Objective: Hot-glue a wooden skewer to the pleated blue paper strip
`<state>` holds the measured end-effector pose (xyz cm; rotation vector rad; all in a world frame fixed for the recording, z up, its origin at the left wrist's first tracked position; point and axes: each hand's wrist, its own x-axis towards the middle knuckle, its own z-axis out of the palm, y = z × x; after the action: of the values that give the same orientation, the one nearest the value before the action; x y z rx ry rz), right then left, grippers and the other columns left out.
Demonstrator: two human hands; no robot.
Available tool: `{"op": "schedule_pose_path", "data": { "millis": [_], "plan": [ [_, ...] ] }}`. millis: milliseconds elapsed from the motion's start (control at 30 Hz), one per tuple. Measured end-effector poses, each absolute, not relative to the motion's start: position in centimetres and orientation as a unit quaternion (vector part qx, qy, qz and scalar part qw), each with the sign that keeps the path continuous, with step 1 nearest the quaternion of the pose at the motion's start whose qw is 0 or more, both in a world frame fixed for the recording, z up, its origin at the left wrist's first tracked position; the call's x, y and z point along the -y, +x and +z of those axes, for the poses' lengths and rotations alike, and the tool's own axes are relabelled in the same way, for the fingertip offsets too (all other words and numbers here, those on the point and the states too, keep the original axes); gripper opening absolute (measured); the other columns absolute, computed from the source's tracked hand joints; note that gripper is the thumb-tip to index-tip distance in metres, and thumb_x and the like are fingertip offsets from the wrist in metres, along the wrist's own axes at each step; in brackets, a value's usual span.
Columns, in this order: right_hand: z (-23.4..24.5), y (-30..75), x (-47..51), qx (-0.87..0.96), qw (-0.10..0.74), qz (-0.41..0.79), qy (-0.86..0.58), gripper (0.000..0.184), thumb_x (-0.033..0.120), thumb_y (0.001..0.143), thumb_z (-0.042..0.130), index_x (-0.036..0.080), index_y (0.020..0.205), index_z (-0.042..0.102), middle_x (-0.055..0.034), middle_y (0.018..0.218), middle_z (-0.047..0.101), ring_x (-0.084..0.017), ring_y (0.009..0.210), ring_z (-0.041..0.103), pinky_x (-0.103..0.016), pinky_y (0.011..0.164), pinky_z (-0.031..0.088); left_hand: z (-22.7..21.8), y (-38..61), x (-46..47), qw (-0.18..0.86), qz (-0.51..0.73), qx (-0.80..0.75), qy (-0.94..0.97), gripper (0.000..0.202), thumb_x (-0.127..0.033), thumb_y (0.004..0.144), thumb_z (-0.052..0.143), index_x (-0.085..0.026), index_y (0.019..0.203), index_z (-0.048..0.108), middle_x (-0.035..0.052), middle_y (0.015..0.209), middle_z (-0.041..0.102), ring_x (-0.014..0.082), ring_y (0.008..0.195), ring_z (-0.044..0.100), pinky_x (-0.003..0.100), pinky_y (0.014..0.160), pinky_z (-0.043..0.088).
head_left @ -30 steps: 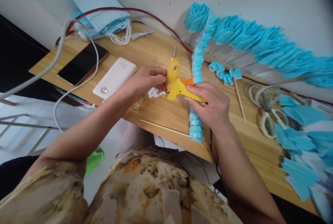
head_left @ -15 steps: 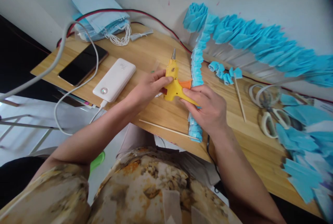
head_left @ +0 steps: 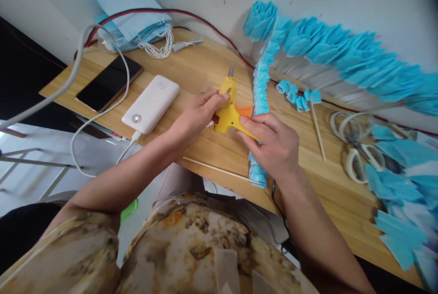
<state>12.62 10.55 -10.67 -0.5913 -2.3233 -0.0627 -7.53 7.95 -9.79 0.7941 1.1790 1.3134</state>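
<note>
A yellow hot glue gun [head_left: 228, 109] with an orange trigger and metal nozzle is held between both hands above the table. My right hand [head_left: 273, 143] is closed around its handle, thumb on top. My left hand [head_left: 204, 110] pinches the side of its body near the back, thumb on the yellow casing; its other fingers are partly hidden. Beneath my right hand runs a long pleated blue strip [head_left: 262, 79]. Across the strip's near end lies a thin wooden stick [head_left: 219, 169], along the table's front edge.
Blue fabric flowers [head_left: 328, 43] on stems line the wall. Scissors [head_left: 356, 162], tape rolls [head_left: 345, 125] and cut blue pieces [head_left: 398, 189] lie right. A white power bank [head_left: 152, 102], a phone [head_left: 106, 85], a cable [head_left: 80, 64] and stacked face masks [head_left: 126, 9] are left.
Both hands keep their hold on the glue gun, which has barely moved. The whole view has shifted very slightly.
</note>
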Motion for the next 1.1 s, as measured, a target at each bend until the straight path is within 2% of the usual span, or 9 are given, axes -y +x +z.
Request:
{"op": "schedule_pose_path", "data": {
  "millis": [167, 333, 500, 600, 800, 967, 1033, 1100],
  "plan": [
    [-10.6, 12.9, -10.6, 0.904, 0.355, -0.029, -0.235, 0.020, 0.019, 0.098, 0.067, 0.024, 0.118, 0.069, -0.0025, 0.094, 0.075, -0.015, 0.077, 0.071, -0.027, 0.065, 0.054, -9.8, -8.2, -7.7, 0.564, 0.523, -0.483, 0.418, 0.024, -0.033, 0.097, 0.057, -0.015, 0.083, 0.064, 0.0013, 0.077, 0.062, 0.0115, 0.069, 0.057, 0.022, 0.065, 0.047],
    [-10.6, 13.1, -10.5, 0.907, 0.341, -0.035, -0.243, 0.019, 0.019, 0.098, 0.067, 0.023, 0.116, 0.071, -0.0037, 0.096, 0.077, -0.016, 0.079, 0.071, -0.029, 0.067, 0.053, -9.2, -8.8, -7.5, 0.500, 0.495, -0.514, 0.491, 0.020, -0.033, 0.094, 0.060, -0.015, 0.095, 0.069, 0.0018, 0.085, 0.069, 0.0114, 0.070, 0.058, 0.022, 0.066, 0.045],
    [-10.7, 12.9, -10.1, 0.907, 0.316, -0.031, -0.276, 0.017, 0.025, 0.101, 0.063, 0.028, 0.112, 0.076, -0.0017, 0.095, 0.078, -0.017, 0.077, 0.069, -0.030, 0.066, 0.050, -8.8, -8.7, -7.6, 0.388, 0.480, -0.583, 0.528, 0.021, -0.028, 0.095, 0.056, -0.016, 0.079, 0.063, -0.0014, 0.071, 0.061, 0.0098, 0.061, 0.049, 0.023, 0.059, 0.037],
    [-10.6, 12.7, -9.8, 0.907, 0.311, -0.024, -0.284, 0.018, 0.025, 0.101, 0.062, 0.027, 0.109, 0.078, -0.0022, 0.093, 0.078, -0.017, 0.077, 0.069, -0.030, 0.066, 0.049, -8.7, -8.5, -7.5, 0.382, 0.463, -0.600, 0.528, 0.024, -0.026, 0.095, 0.054, -0.017, 0.074, 0.059, -0.0027, 0.063, 0.056, 0.0098, 0.057, 0.048, 0.024, 0.056, 0.035],
    [-10.5, 12.2, -9.2, 0.903, 0.314, -0.047, -0.288, 0.024, 0.024, 0.103, 0.057, 0.027, 0.105, 0.080, -0.0026, 0.092, 0.079, -0.016, 0.074, 0.069, -0.030, 0.063, 0.046, -8.6, -8.4, -7.1, 0.402, 0.462, -0.604, 0.509, 0.027, -0.026, 0.099, 0.049, -0.017, 0.076, 0.060, -0.0035, 0.052, 0.055, 0.0093, 0.050, 0.051, 0.022, 0.051, 0.035],
    [-10.2, 11.9, -9.0, 0.903, 0.309, -0.052, -0.293, 0.025, 0.022, 0.103, 0.056, 0.026, 0.103, 0.080, -0.0028, 0.090, 0.079, -0.015, 0.073, 0.067, -0.030, 0.063, 0.045, -8.7, -8.5, -7.1, 0.430, 0.473, -0.604, 0.476, 0.018, -0.026, 0.100, 0.053, -0.014, 0.103, 0.067, -0.0051, 0.050, 0.060, 0.0102, 0.046, 0.054, 0.020, 0.050, 0.039],
    [-10.0, 11.9, -9.0, 0.907, 0.302, -0.048, -0.290, 0.024, 0.021, 0.102, 0.057, 0.026, 0.103, 0.080, -0.0030, 0.090, 0.079, -0.015, 0.073, 0.067, -0.029, 0.063, 0.044, -8.8, -8.5, -7.1, 0.422, 0.472, -0.608, 0.479, 0.018, -0.025, 0.100, 0.053, -0.015, 0.098, 0.067, -0.0047, 0.050, 0.059, 0.0099, 0.046, 0.054, 0.020, 0.049, 0.040],
    [-9.8, 11.8, -8.9, 0.912, 0.288, -0.043, -0.288, 0.025, 0.021, 0.102, 0.056, 0.026, 0.103, 0.080, -0.0029, 0.090, 0.078, -0.015, 0.073, 0.066, -0.029, 0.062, 0.044, -8.9, -8.4, -7.0, 0.412, 0.465, -0.614, 0.487, 0.022, -0.024, 0.101, 0.051, -0.016, 0.085, 0.065, -0.0037, 0.049, 0.059, 0.0095, 0.045, 0.054, 0.020, 0.049, 0.040]
  ]
}}
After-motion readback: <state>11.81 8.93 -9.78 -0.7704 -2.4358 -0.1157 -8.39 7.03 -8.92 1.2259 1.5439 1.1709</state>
